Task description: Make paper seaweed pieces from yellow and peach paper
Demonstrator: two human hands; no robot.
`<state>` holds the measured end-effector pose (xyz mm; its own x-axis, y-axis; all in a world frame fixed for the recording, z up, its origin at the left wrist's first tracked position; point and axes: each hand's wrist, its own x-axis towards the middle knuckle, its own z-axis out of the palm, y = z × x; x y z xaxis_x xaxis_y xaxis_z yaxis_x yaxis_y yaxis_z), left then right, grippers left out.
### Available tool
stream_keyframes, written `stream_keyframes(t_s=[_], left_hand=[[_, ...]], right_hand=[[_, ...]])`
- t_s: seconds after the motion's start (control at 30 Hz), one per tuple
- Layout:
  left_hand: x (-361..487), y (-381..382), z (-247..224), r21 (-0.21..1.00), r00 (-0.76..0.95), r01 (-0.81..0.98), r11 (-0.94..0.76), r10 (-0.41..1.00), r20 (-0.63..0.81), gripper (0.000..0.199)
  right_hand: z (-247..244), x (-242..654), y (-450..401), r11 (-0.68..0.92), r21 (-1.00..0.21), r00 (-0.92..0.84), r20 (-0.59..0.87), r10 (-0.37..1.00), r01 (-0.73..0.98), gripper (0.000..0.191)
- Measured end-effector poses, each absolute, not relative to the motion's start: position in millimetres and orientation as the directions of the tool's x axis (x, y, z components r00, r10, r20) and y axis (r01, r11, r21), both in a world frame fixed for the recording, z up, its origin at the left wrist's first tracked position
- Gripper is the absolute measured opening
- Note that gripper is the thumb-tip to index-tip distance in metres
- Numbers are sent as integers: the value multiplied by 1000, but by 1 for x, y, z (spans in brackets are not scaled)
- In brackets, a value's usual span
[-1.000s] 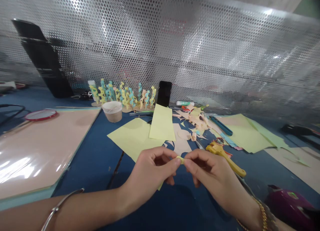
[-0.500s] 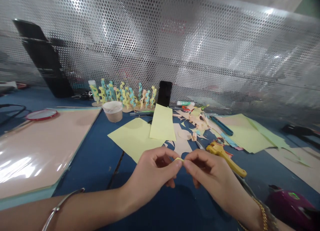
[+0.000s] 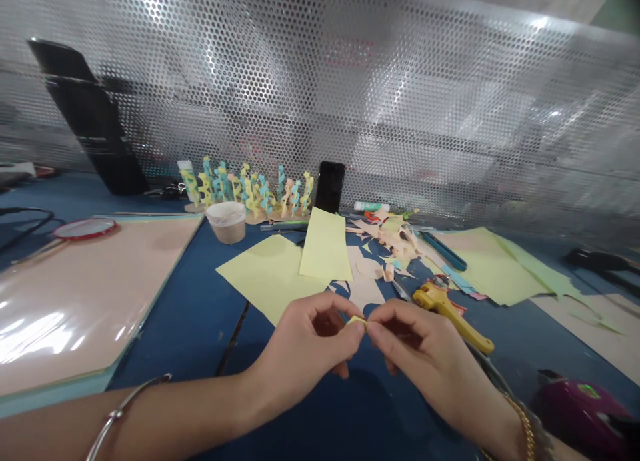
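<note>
Yellow paper bit pinched between my two hands.

My left hand [image 3: 300, 341] and my right hand [image 3: 425, 348] almost touch above the blue counter [image 3: 170, 334], and the fingers [image 3: 350, 331] of both are closed tight on a tiny strip of yellow paper [image 3: 357, 321]. Just past them lie pale yellow paper sheets [image 3: 265, 278], a yellow tool [image 3: 440, 301] and a heap of peach paper scraps [image 3: 395, 238]. Farther back stand a black phone [image 3: 329, 186], a paper cup [image 3: 226, 222] and a row of curly blue and yellow paper shapes [image 3: 245, 194]. Any print on the white tube [image 3: 185, 168] is too small to read. A shiny pink board [image 3: 85, 301] lies on the left, and a silver metal sheet full of holes [image 3: 320, 94] rises behind everything.
</note>
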<state>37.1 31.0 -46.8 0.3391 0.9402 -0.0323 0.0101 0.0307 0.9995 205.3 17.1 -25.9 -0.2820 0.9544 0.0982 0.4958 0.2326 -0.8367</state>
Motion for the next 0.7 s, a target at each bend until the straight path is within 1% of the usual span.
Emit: stream_keyframes(t_s=[0.13, 0.2, 0.37, 0.5, 0.63, 0.7], left_hand=[[36, 31, -46, 1000, 325, 30, 3, 946, -13, 13], [36, 31, -46, 1000, 318, 26, -2, 948, -7, 11], [37, 32, -44, 999, 319, 1, 35, 947, -34, 14], [36, 34, -43, 997, 340, -36, 70, 939, -54, 24], [36, 34, -44, 998, 324, -26, 55, 945, -44, 17], [36, 34, -46, 999, 323, -24, 39, 946, -30, 17]], right_hand=[[-25, 205, 16, 256, -787, -280, 111, 954, 561, 21], [-25, 205, 15, 261, -781, -279, 116, 953, 567, 20], [-27, 207, 16, 240, -820, -275, 106, 956, 520, 22], [-27, 209, 21, 160, -876, -256, 44, 966, 454, 20], [-27, 211, 23, 117, -904, -255, 8, 967, 412, 21], [-26, 211, 22, 109, -906, -259, 0, 966, 410, 22]])
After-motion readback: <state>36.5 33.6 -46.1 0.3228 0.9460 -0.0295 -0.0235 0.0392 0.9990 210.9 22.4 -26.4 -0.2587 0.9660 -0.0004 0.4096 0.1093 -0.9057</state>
